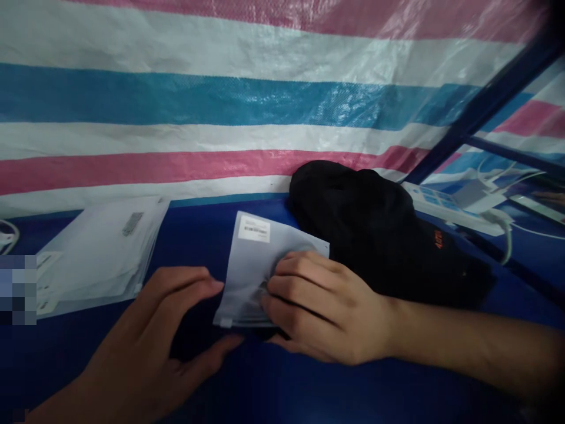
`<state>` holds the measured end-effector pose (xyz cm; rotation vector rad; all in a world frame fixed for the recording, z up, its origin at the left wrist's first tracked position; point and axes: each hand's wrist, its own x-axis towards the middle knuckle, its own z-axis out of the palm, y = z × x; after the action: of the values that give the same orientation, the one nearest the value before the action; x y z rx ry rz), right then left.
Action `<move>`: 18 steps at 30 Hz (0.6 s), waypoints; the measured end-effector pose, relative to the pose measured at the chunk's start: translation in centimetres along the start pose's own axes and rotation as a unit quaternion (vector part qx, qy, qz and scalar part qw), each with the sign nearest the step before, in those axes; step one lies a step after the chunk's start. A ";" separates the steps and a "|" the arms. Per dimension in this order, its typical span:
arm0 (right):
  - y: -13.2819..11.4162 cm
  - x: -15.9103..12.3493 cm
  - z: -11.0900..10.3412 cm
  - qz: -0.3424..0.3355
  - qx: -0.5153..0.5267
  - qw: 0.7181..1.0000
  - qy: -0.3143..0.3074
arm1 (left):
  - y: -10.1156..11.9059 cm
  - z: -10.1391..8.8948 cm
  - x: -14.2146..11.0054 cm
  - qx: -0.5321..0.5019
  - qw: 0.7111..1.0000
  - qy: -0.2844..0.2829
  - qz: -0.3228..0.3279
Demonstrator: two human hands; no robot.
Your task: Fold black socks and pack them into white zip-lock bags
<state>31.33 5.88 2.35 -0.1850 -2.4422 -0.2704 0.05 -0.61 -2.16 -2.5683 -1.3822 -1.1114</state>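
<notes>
A frosted zip bag [247, 271] with a white barcode label lies on the blue surface [309, 388] in front of me. My right hand [318, 306] rests over its right side, fingers curled together on it, and something dark shows under the fingertips; I cannot make out what it is. The bag's slider sits at its lower left corner. Just left of the bag, my left hand [163, 330] is held with thumb and fingers apart and nothing between them.
At the left lies a stack of similar zip bags [106, 247]. Black fabric [353, 224] with orange lettering is bunched behind my right hand. A white power strip [450, 206] with cables stands at the right beside a dark blue metal frame [489, 100]. Striped plastic sheeting [198, 100] hangs behind.
</notes>
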 end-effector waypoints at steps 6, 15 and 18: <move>-0.3 0.0 0.0 0.005 0.031 0.999 0.015 | 0.0 -0.4 1.6 -0.019 0.996 -0.054 0.062; -0.6 0.0 -0.3 0.075 0.029 0.996 -0.025 | 0.8 -1.3 1.3 -0.038 0.987 -0.101 0.123; -1.0 0.1 -0.3 0.094 0.016 0.995 -0.024 | 0.7 -1.6 0.7 -0.031 0.984 -0.114 0.136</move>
<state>31.23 4.84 2.44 -0.4087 -2.4536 -0.1454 -0.11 -1.10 -0.32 -2.8924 -0.9967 -0.8550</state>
